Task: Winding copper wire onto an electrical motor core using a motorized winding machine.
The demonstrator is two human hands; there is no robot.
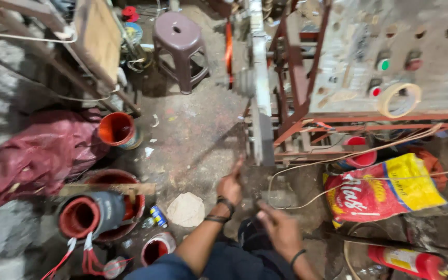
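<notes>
Two bare hands reach forward over a dirty concrete floor (193,135), both blurred. The left hand (230,186) comes up from a dark sleeve, forearm slanting up and to the right, with two dark bands on the wrist. Its index finger points up toward the foot of a grey upright metal frame (259,103), just short of it; the other fingers look curled in, and it holds nothing. The right hand (281,228) lies lower and nearer, back upward, a thin dark band at the wrist. Its fingers stretch up and left, close together, with the thumb apart; whether they pinch anything I cannot tell. A pale cord (338,158) loops across the floor just beyond this hand. Right of it lies a red and yellow sack (385,192), and near the bottom edge a red cylinder (405,259). Left of the left hand sit a round pale disc (186,210), a small blue can (158,215) and a red-lined motor housing (86,215). Farther off stands a purple stool (178,49).
</notes>
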